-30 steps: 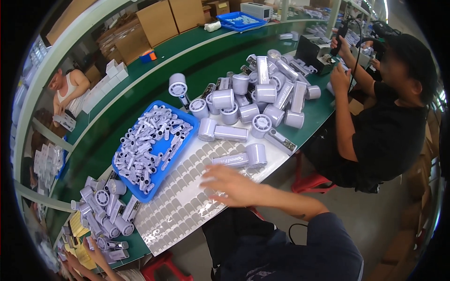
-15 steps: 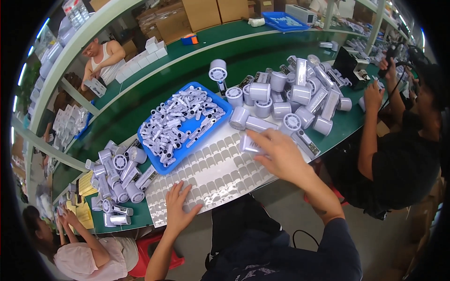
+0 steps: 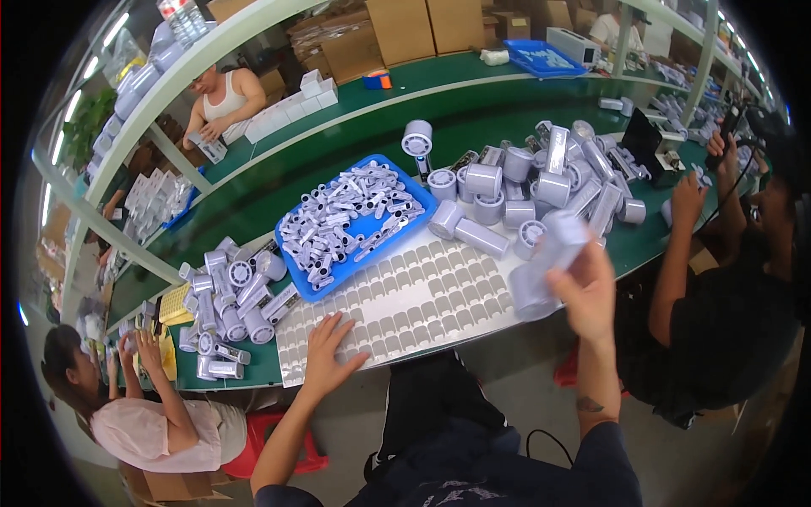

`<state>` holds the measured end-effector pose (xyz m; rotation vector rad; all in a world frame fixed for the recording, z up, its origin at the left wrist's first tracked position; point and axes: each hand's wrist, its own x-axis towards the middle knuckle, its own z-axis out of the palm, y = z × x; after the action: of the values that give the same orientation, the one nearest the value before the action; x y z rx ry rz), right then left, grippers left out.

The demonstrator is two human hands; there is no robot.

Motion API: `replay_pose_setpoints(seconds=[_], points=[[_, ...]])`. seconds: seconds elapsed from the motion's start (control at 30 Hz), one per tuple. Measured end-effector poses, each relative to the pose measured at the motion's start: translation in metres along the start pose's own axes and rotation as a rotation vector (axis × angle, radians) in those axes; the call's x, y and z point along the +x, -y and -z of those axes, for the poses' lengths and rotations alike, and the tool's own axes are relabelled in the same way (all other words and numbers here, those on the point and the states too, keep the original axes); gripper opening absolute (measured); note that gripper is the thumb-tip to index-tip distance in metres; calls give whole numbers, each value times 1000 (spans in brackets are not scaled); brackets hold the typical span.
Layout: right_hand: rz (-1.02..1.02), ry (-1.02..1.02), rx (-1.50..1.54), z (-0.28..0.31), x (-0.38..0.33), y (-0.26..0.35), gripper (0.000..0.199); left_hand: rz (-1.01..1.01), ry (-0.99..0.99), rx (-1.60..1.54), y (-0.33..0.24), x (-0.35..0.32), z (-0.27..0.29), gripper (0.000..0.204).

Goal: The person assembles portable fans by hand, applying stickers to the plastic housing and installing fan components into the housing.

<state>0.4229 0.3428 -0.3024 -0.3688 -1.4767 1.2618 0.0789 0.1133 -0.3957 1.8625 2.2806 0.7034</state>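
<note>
My right hand [image 3: 589, 291] is closed around a pale lilac handheld fan [image 3: 532, 291], raised above the right end of the sheet. Motion blurs the fan, whose round head points down to the left. My left hand [image 3: 328, 359] lies with fingers spread on the left part of a white sheet [image 3: 397, 302] bearing rows of grey stickers. Beyond the sheet, a blue tray [image 3: 425, 198] holds many small lilac parts [image 3: 317, 228]. One lone fan [image 3: 483, 237] lies along the sheet's far right edge. Behind it spreads a heap of similar fans [image 3: 553, 188].
Another fan heap [image 3: 228, 296] lies left of the sheet. A single fan [image 3: 417, 139] stands upright behind the tray. Co-workers sit close on the left [image 3: 160, 431] and right [image 3: 718, 313]; another person [image 3: 232, 101] works across the green bench [image 3: 355, 127].
My right hand has moved right and up from the sheet's right end, carrying the fan. My left hand stays on the sheet. The whole view has shifted slightly.
</note>
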Motion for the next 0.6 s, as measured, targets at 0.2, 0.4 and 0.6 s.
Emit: replay_pose_setpoints(seconds=[0.2, 0.4, 0.6], points=[[-151, 493, -150, -62, -3, -20, 63, 4, -63, -40, -8, 7, 3, 65], [-108, 694, 113, -115, 2, -48, 51, -81, -95, -485, -54, 30, 30, 74], [-179, 1055, 241, -122, 25, -71, 48, -78, 60, -640, -32, 54, 28, 51]])
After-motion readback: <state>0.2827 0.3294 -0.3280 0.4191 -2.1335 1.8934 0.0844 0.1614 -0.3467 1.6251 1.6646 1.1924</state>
